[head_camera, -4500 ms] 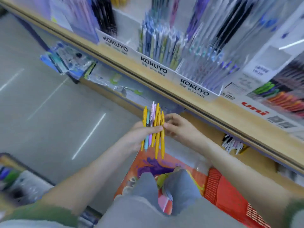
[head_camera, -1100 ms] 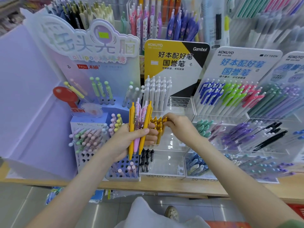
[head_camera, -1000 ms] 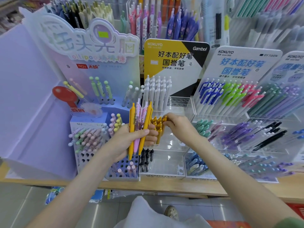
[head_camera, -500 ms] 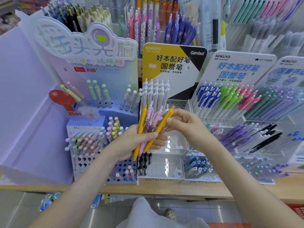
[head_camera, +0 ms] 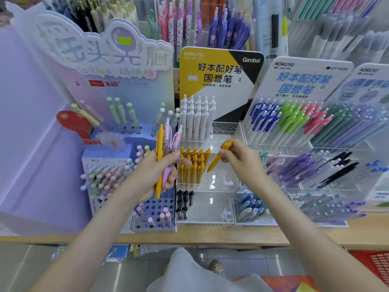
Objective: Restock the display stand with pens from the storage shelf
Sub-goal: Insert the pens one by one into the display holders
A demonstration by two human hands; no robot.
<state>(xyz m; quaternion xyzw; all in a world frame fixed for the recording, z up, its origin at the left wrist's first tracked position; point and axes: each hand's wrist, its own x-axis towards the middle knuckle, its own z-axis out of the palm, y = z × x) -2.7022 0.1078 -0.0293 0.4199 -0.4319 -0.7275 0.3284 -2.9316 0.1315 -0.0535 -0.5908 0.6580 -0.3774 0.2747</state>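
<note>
The left hand (head_camera: 155, 173) and the right hand (head_camera: 240, 159) were bare, and so were both arms, all the way to the picture's edge. Low down was a loose, pale grey piece of clothing (head_camera: 189, 275), soft and a little creased. Beside it peeked one light brown shoe (head_camera: 216, 268) with a round toe.

I see a pale wooden shelf (head_camera: 210, 238) running across the lower part of the frame, its front edge towards me. At the left a tall lavender cardboard display (head_camera: 37, 154) stands on it, and a blue holed block (head_camera: 156, 225) sits at that display's lower right corner. Just beside the block, centre frame, is a clear tiered stand (head_camera: 210, 209) with a yellow-and-black header card. A second clear stand (head_camera: 294, 225), under a white header with blue lettering, sits close against its right side. More stands crowd the right edge, too blurred to read.
</note>
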